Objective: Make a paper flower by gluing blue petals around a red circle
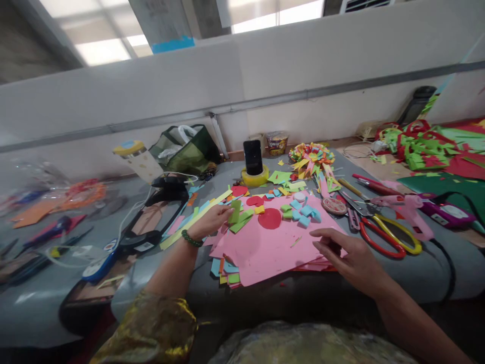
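A stack of pink sheets lies on the grey table, with red paper circles and small blue paper squares on top. At the stack's upper left, my left hand pinches a green paper strip; other green strips lie just beside it. My right hand hovers over the right edge of the pink sheets, fingers apart and slightly curled, holding nothing. A yellow paper piece rests between the green strips and the largest red circle.
Red-handled scissors, yellow-handled scissors and a pink glue gun lie at the right. Behind the sheets, a phone stands in a yellow tape roll. A cup and green bag are back left.
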Tool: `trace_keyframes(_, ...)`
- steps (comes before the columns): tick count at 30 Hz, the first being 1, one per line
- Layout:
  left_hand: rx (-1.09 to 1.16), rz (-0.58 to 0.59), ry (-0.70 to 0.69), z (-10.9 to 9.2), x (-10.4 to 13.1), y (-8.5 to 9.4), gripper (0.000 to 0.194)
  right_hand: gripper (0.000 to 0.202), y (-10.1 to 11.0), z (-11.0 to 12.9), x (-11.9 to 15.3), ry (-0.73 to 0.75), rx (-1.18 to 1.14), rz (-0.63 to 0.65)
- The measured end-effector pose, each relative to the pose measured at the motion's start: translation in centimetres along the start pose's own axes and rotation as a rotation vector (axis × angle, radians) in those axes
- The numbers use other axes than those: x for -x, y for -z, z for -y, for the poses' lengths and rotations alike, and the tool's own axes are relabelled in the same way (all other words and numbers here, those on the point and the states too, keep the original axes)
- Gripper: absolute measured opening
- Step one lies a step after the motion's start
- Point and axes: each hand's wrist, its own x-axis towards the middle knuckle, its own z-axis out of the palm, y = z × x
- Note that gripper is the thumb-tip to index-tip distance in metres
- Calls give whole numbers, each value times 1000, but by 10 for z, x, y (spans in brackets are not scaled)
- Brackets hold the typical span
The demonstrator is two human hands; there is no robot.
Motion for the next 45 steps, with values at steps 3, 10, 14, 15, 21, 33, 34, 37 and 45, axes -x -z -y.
trace_keyframes(3,48,-87,-46,-1,2,9,40,27,-1,-1,-1,8,0,7)
trace_keyframes(10,400,-60,54,-19,8,9,39,22,-10,0,-7,46,-42,28)
trace_keyframes(14,532,-10,44,-31,7,-4,39,21,-21,5,-14,68,-54,75)
trace_keyframes(15,555,-7,49,-32,6,-7,40,21,-24,7,-16,71,-59,89)
trace_keyframes(21,433,81,45,-21,4,-18,40,25,-36,10,-19,72,-77,170)
trace_keyframes(33,381,77,126,-6,2,-10,30,33,-4,-9,2,-115,-15,101)
trace_keyframes(34,425,50,146,-7,2,-10,32,33,-2,-10,3,-125,-11,88)
trace_keyframes(37,520,20,174,-10,1,-8,39,34,3,-11,5,-144,-12,70)
trace_keyframes(45,366,-22,68,-16,7,-6,44,35,5,-9,8,-155,-23,49)
